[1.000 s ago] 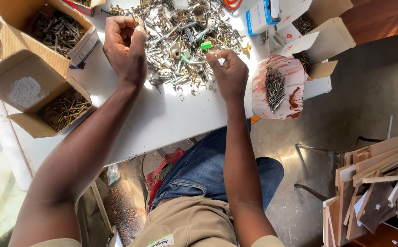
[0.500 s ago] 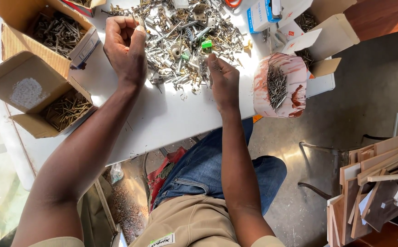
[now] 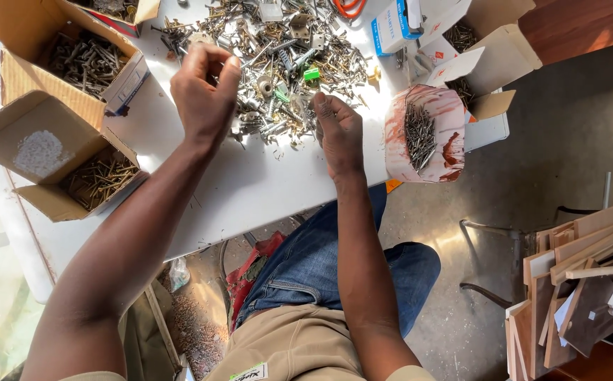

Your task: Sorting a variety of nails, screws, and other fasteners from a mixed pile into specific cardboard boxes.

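Left hand [image 3: 204, 95]: raised above the near-left edge of the heap of mixed screws and fittings [image 3: 282, 63], fingers curled in toward the thumb as for a pinch; contents hidden behind the knuckles, so cannot tell whether anything small is held. Right hand [image 3: 338, 130]: laid at the near edge of the heap, fingers extended forward and close together, tips touching the loose pieces, nothing visibly gripped; likely posed so to rake or single out items from the rim, where the pieces lie thinnest.

Heap: spread flat on the white bench [image 3: 250, 197], directly ahead of both hands, presumably to keep each piece visible and within reach. Small green plastic part [image 3: 311, 73] lying in the heap, just beyond the right fingertips.

Left of the heap: two open cardboard boxes, the far box [image 3: 74, 53] filled with dark screws, the near box [image 3: 84, 169] with brass-coloured screws; flaps folded back, leaving the openings free. Right of the heap: a red-and-white paper packet of nails [image 3: 423, 134], mouth turned toward the heap, touching further small open cartons [image 3: 489, 63].
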